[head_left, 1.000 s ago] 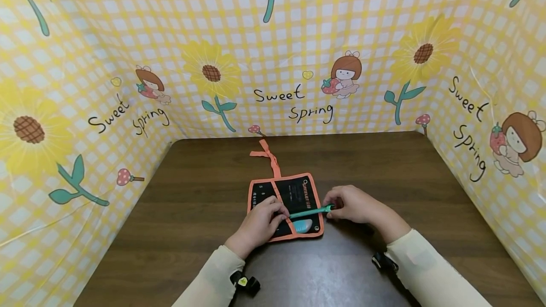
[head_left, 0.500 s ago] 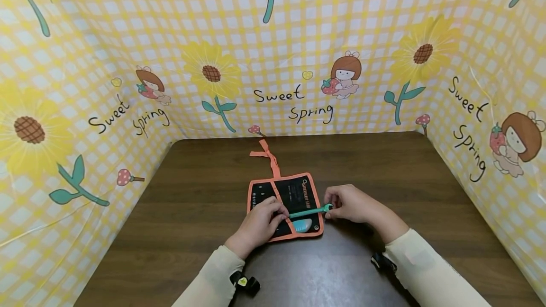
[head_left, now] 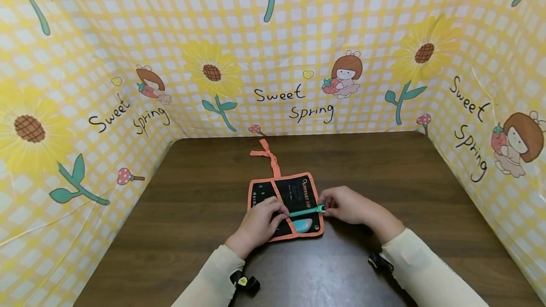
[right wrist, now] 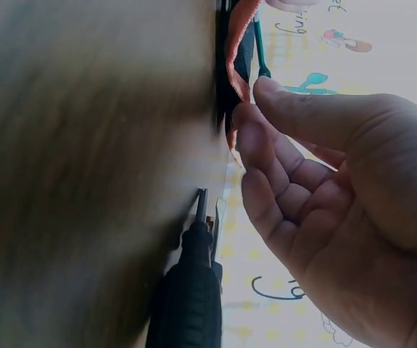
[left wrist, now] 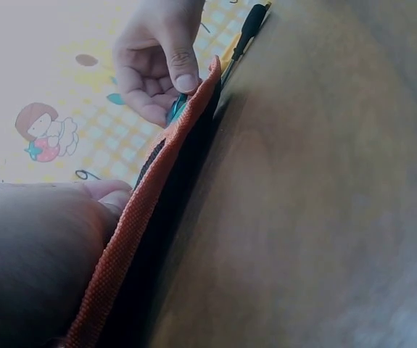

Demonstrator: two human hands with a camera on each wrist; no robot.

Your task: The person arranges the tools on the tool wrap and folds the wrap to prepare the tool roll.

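A green open-ended wrench (head_left: pixel 304 212) lies slantwise across a black tool roll with orange trim (head_left: pixel 321 224); its left end is hidden by my left hand and the roll's orange pocket band. My right hand (head_left: pixel 347 206) pinches the wrench's head between thumb and fingers, at the roll's right edge. My left hand (head_left: pixel 258 224) rests on the roll's left part, with thumb and fingertips curled at the pocket band beside the wrench. A light-blue rounded tool (head_left: pixel 303 225) sits in the roll below the wrench.
A black-handled screwdriver (right wrist: pixel 186 297) lies on the brown wooden table (head_left: pixel 204 250) near my right hand, with another metal tip beside it. An orange tie (head_left: pixel 273 162) stretches back from the roll. Yellow checked cloth (head_left: pixel 256 37) walls the table's back and sides.
My right hand and the wrench have shifted slightly left, so the wrench's head now lies over the roll's right edge. The left hand and the roll keep their places.
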